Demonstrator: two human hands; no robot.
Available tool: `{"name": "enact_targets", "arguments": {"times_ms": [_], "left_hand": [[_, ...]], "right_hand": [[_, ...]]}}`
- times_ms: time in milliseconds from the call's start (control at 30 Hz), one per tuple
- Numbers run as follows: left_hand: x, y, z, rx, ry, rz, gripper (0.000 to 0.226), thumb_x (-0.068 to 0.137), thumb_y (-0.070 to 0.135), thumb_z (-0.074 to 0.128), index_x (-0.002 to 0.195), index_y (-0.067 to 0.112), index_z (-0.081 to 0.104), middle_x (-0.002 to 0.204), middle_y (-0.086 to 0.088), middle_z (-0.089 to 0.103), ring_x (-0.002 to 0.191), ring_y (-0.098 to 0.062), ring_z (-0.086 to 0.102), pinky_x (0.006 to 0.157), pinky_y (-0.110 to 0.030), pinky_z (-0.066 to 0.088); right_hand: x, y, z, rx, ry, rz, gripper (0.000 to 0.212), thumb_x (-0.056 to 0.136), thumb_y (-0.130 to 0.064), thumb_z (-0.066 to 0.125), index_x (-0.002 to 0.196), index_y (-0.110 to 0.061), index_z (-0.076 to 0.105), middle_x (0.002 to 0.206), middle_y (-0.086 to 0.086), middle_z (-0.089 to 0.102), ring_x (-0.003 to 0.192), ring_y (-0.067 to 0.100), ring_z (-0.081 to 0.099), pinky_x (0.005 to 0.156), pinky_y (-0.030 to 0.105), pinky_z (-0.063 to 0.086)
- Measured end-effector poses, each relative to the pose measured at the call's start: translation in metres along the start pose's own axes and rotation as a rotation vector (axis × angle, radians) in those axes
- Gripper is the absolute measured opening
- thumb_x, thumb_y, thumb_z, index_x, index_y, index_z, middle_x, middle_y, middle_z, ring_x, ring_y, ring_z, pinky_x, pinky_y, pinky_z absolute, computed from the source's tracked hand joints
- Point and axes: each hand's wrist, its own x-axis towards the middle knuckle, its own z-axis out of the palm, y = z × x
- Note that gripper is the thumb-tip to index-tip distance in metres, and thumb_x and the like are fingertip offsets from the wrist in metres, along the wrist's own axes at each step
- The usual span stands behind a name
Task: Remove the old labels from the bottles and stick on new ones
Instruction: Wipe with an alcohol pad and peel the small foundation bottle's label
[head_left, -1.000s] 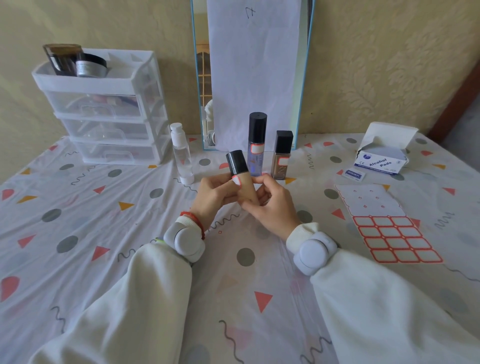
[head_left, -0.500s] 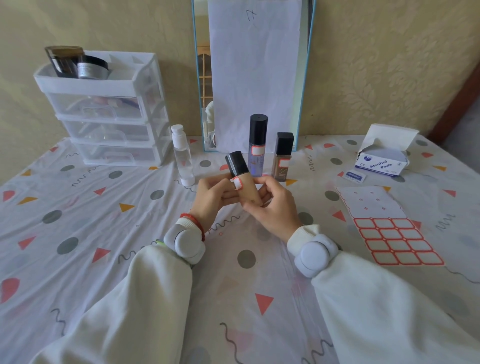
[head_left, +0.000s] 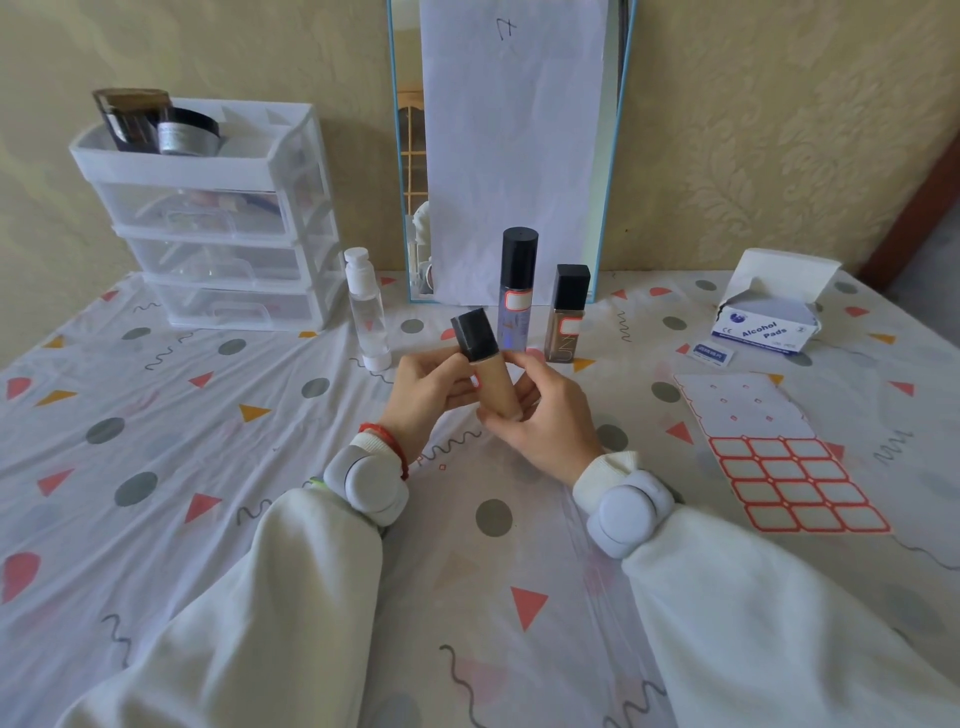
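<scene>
Two hands gripping one beige bottle (head_left: 496, 387)
Left hand (head_left: 426, 397) and right hand (head_left: 545, 421) are both pinching it — black cap tilting toward 11 o'clock.

Soft, even daylight across the patterned tablecloth (head_left: 156, 467); no harsh glare; the white drawer unit (head_left: 218, 218) throws a faint shadow rightward onto the wall (head_left: 779, 130); wide-angle bending curves the table edges and stretches the sleeves (head_left: 779, 623) at the bottom; the centre is sharp, the corners slightly soft.
</scene>
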Motion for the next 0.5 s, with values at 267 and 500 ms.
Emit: {"name": "enact_targets", "arguments": {"times_ms": [267, 500], "left_hand": [[-0.0008, 0.0037, 0.0014, -0.091, -0.064, 0.017, 0.020, 0.086, 0.001, 0.059, 0.101, 0.003, 0.072, 0.100, -0.015, 0.072, 0.098, -0.028, 0.069, 0.081, -0.034, 0.055], [-0.0021, 0.0058, 0.0027, -0.119, 0.059, 0.023, 0.005, 0.084, -0.004, 0.065, 0.083, 0.000, 0.068, 0.082, -0.010, 0.073, 0.083, -0.024, 0.070, 0.076, -0.033, 0.057]], "right_hand": [[0.0030, 0.0025, -0.0009, -0.020, 0.149, 0.011, 0.043, 0.073, -0.029, 0.079, 0.113, -0.018, 0.068, 0.084, -0.003, 0.061, 0.068, 0.009, 0.056, 0.065, 0.019, 0.047], [0.0032, 0.0046, 0.0004, -0.070, 0.152, -0.020, 0.055, 0.073, -0.030, 0.081, 0.124, -0.015, 0.064, 0.093, 0.001, 0.062, 0.077, 0.017, 0.059, 0.070, 0.031, 0.053]]}}
